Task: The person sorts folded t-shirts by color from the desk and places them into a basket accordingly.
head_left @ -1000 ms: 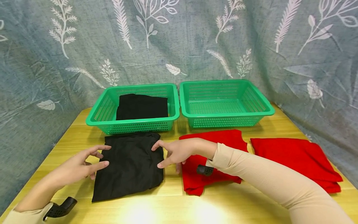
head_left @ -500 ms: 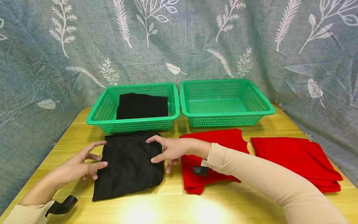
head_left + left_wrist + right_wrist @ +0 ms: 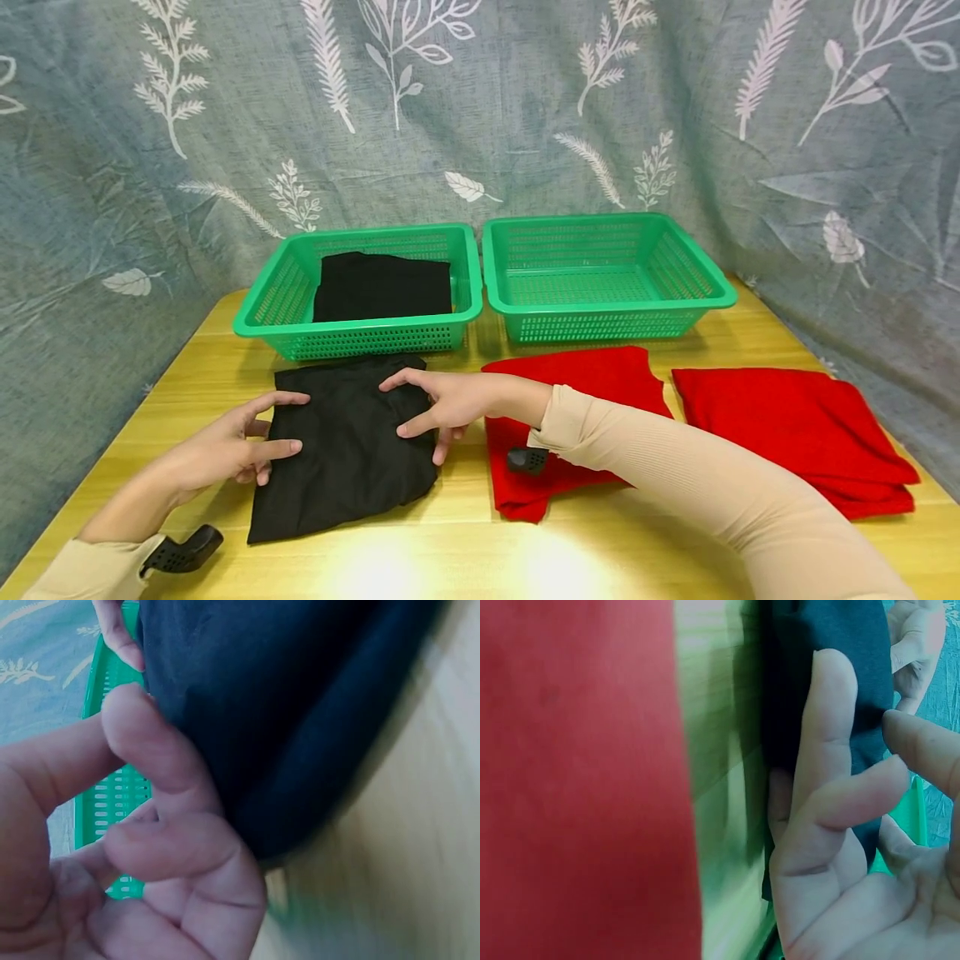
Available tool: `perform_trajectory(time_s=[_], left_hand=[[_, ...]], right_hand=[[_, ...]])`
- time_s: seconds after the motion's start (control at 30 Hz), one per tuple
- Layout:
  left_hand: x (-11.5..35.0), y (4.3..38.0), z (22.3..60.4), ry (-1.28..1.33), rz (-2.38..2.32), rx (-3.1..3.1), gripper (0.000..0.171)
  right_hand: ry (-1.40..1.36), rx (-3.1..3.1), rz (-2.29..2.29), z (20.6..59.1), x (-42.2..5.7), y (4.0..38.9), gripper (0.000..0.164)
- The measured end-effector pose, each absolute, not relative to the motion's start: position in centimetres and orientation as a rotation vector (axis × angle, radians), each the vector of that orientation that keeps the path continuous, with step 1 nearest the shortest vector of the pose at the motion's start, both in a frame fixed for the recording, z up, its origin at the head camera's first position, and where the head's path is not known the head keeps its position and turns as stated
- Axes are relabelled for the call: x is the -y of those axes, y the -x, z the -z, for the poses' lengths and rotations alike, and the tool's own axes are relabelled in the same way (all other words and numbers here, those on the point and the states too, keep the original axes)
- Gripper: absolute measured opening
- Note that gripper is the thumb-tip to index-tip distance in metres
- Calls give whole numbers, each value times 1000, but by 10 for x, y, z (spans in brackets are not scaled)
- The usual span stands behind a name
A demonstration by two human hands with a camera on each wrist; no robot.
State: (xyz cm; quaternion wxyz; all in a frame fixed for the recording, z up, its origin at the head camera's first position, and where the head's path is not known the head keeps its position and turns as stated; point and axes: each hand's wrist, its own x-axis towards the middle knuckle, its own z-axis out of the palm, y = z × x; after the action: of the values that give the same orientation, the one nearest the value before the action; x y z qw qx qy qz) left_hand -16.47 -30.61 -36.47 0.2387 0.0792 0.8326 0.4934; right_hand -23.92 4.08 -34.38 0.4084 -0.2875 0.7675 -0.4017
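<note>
A folded black cloth (image 3: 345, 450), wrinkled on top, lies flat on the wooden table in front of the left basket. At its left edge is my left hand (image 3: 217, 446), index finger and thumb reaching over the fabric and the other fingers beside the edge. On the opposite side my right hand (image 3: 453, 404) has its index finger and thumb over the right edge, with the lower fingers against the side. Both wrist views show loosely bent fingers along the cloth's edge, in the left one (image 3: 180, 847) and the right one (image 3: 832, 787), without a pinch on it.
Two green plastic baskets stand side by side at the back; the left basket (image 3: 360, 329) holds another folded black cloth (image 3: 382, 287), while the right basket (image 3: 607, 312) shows its bare bottom. Two folded red cloths (image 3: 570, 367) (image 3: 780, 433) lie to the right, one partly under my right forearm.
My right hand has moved left, further over the black cloth's right edge. The left hand drew back slightly, then shifted right over the left edge. The cloth stays nearly in place.
</note>
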Motion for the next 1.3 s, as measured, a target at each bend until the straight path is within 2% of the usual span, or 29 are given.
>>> perform_trajectory(time_s=[0.57, 1.3], left_hand=[[289, 167, 370, -115, -1395, -2329, 75], [276, 173, 374, -231, -1429, -2290, 80]], right_hand=[[740, -2074, 1004, 350, -28, 240, 65], [708, -2031, 1091, 360, -22, 238, 59]])
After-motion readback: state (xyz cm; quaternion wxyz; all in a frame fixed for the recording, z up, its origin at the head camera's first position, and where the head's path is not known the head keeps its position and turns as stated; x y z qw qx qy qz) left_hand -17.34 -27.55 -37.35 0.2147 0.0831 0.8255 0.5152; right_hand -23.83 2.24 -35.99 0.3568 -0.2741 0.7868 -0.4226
